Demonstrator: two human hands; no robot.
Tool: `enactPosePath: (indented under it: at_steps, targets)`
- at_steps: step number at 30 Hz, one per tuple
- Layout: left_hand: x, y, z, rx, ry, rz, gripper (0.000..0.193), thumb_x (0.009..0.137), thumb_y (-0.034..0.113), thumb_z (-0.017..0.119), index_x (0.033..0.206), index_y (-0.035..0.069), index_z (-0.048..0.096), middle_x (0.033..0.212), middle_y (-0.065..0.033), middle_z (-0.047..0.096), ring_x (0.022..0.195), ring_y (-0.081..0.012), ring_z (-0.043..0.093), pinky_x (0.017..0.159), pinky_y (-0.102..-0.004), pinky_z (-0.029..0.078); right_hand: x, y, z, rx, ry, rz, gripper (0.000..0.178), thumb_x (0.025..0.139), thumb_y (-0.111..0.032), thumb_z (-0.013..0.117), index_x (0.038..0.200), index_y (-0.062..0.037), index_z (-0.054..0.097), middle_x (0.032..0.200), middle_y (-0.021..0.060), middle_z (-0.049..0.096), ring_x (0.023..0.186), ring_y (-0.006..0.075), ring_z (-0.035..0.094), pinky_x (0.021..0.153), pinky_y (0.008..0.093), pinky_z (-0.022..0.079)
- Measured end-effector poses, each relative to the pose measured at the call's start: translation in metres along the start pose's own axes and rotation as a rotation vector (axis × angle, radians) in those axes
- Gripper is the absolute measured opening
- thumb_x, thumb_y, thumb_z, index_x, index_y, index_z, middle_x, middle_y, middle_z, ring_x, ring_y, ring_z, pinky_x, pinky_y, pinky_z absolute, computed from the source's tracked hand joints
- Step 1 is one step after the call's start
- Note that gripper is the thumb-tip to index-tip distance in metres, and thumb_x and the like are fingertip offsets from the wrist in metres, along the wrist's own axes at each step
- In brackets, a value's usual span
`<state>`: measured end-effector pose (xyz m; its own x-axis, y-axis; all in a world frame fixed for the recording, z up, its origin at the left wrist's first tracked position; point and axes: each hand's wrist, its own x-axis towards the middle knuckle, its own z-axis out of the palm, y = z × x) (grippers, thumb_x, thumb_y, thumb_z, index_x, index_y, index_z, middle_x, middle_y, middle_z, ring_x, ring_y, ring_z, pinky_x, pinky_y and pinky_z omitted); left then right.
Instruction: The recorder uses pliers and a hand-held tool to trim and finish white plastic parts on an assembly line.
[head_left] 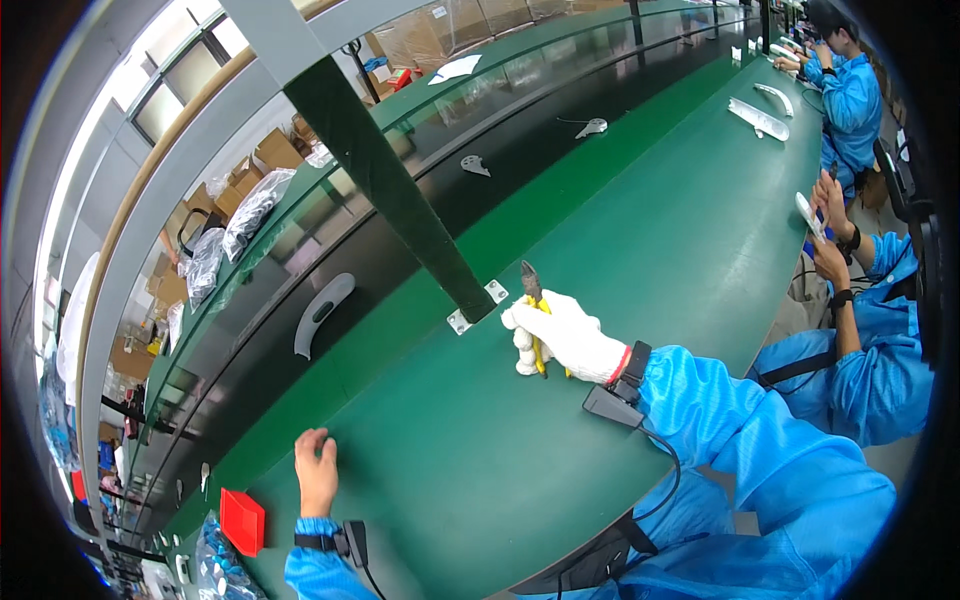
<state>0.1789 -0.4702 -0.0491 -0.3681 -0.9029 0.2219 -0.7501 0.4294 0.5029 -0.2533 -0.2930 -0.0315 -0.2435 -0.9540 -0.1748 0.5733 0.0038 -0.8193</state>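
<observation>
My right hand, in a white knitted glove, is closed around a pair of diagonal cutters with yellow handles. Their dark jaws point up and away, above the green worktop and close to the foot of a dark green post. My left hand is bare and hovers at the near left, its fingers loosely bent, thumb apart, nothing seen in it. Nearest to it is a red plastic bin.
A dark green post is bolted to the worktop. Beyond it, a black conveyor belt carries a curved white-grey part and small grey pieces. White shells lie far right. Two co-workers in blue sit along the right edge. A clear bag lies beside the bin.
</observation>
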Motion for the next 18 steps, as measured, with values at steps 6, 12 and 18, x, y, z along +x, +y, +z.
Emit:
enactPosePath:
  at_steps: [6, 12, 18]
  targets:
    - [0.089, -0.034, 0.022, 0.265, 0.066, 0.015, 0.039, 0.09, 0.014, 0.065, 0.124, -0.004, 0.063, 0.134, -0.0206, 0.058, 0.124, -0.0331, 0.056, 0.109, -0.042, 0.041, 0.017, 0.01, -0.009, 0.23, -0.197, 0.118, 0.018, 0.102, -0.021, 0.058, 0.098, -0.0042, 0.054, 0.071, 0.0008, 0.051, 0.056, 0.012, 0.049, 0.052, 0.0309, 0.047]
    - [0.159, -0.01, 0.084, 0.194, 0.047, 0.2, 0.045, 0.098, 0.03, 0.061, 0.126, -0.004, 0.064, 0.13, -0.0308, 0.06, 0.119, -0.0449, 0.055, 0.105, -0.0464, 0.043, 0.01, 0.005, -0.018, 0.007, -0.056, 0.055, 0.016, 0.1, -0.024, 0.053, 0.105, -0.0091, 0.049, 0.071, 0.0, 0.051, 0.052, 0.0098, 0.05, 0.045, 0.0289, 0.048]
    - [0.181, -0.003, 0.105, 0.078, 0.093, -0.059, 0.063, 0.101, 0.048, 0.056, 0.118, -0.013, 0.062, 0.12, -0.0336, 0.062, 0.105, -0.0444, 0.058, 0.098, -0.0471, 0.046, 0.012, -0.001, -0.015, -0.056, -0.082, 0.062, 0.015, 0.099, -0.024, 0.053, 0.101, -0.0087, 0.053, 0.069, 0.0008, 0.052, 0.05, 0.0118, 0.05, 0.045, 0.0296, 0.047]
